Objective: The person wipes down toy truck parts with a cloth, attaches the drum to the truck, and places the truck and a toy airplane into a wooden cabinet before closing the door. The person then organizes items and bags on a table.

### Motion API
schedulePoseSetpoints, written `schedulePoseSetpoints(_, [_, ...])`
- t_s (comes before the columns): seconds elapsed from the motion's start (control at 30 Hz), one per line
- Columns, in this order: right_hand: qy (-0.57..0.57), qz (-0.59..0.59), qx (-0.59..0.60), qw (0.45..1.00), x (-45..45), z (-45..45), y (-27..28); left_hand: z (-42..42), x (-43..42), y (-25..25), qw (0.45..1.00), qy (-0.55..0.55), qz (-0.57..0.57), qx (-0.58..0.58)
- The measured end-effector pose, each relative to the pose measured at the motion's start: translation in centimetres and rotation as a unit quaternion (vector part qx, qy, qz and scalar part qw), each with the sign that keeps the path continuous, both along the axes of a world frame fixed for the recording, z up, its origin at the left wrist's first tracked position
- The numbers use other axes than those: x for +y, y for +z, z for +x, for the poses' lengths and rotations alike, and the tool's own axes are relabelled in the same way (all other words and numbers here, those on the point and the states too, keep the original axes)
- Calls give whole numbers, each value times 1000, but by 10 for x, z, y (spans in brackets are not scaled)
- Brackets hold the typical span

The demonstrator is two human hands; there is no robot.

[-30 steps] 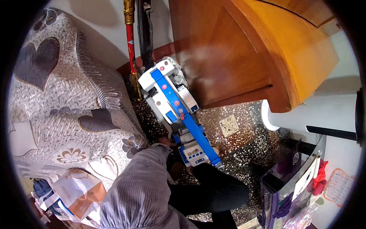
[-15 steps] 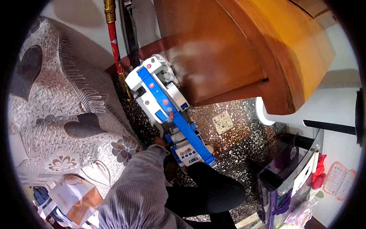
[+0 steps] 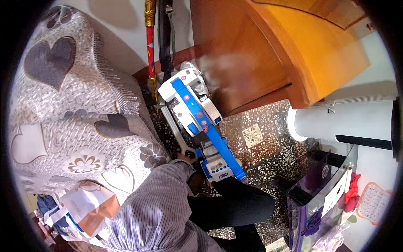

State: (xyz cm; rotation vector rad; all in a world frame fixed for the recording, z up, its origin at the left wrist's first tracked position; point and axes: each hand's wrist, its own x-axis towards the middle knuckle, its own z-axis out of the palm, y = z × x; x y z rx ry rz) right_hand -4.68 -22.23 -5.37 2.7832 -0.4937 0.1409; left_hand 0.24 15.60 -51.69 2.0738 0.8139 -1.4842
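Observation:
A striped sleeve (image 3: 155, 197) reaches up from the bottom left, and at its cuff are the fingers of my left hand (image 3: 183, 157), mostly hidden. They close round the lower, forked end of a long pale grey bar (image 3: 172, 124). This bar lies slantwise along the left side of a blue-and-white appliance (image 3: 198, 113) on the speckled floor. The appliance has a long blue band, small round pinkish stickers and a row of blue buttons at its near end. A coiled white cord (image 3: 201, 84) sits at its far end. My right hand is out of view.
Left is furniture under a patterned cover (image 3: 79, 138), with a paper bag (image 3: 90, 208) below. A wooden cabinet (image 3: 239, 54) stands behind. Red-and-gold pole (image 3: 150, 46) leans by the wall; white cylinder (image 3: 336, 119) and clear-sided box (image 3: 306, 197) are right. My black-trousered leg (image 3: 239, 201) is below.
The view has shifted, so the scene sits further right. The pale grey bar now shows beside the appliance, where dark floor was seen before. My left hand is at its near end.

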Motion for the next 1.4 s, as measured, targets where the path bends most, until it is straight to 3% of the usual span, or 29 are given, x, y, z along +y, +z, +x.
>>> schedulePoseSetpoints(0.1, [-6,15,-10,1000,3,2,2,5,-6,9,976,-213,-45,12])
schedulePoseSetpoints(0.2, [37,39,-110,992,-32,-13,-30,9,-7,19,949,-310,-58,9])
schedulePoseSetpoints(0.37, [37,90,-129,987,-24,-14,-22,3,1,35,931,-359,-58,-19])
schedulePoseSetpoints(0.5, [14,45,-72,996,-7,-11,0,6,11,51,928,-362,-57,-71])
schedulePoseSetpoints(0.53, [3,34,-54,998,4,-8,11,21,8,78,937,-336,-61,-78])
schedulePoseSetpoints(0.57, [0,36,-60,998,8,-7,14,25,12,97,968,-227,-61,-85])
schedulePoseSetpoints(0.6, [-4,38,-66,997,11,-6,15,29,14,127,995,9,-58,-86])
schedulePoseSetpoints(0.63, [-8,41,-71,997,12,-7,17,35,7,161,945,308,-41,-100])
schedulePoseSetpoints(0.7, [5,44,-95,995,7,-11,11,41,3,234,857,492,-3,-154])
schedulePoseSetpoints(0.73, [13,51,-110,993,-5,-13,-1,43,3,266,828,530,4,-183])
schedulePoseSetpoints(0.83, [9,59,-112,992,-7,-15,-1,39,31,331,820,509,-86,-245])
schedulePoseSetpoints(0.97, [-17,80,-94,992,-3,-13,7,35,100,374,753,526,-241,-314])
schedulePoseSetpoints(1.07, [5,56,-130,990,-12,-17,-4,47,160,429,662,634,-235,-325])
schedulePoseSetpoints(1.1, [6,52,-129,990,-14,-18,-4,52,183,447,668,617,-245,-336])
schedulePoseSetpoints(1.17, [9,44,-128,991,-15,-18,-5,69,213,475,521,738,-239,-355])
schedulePoseSetpoints(1.23, [1,55,-128,990,-12,-16,-2,75,244,477,456,719,-301,-429])
schedulePoseSetpoints(1.4, [16,72,-184,980,-24,-19,-19,111,299,449,312,800,-215,-466])
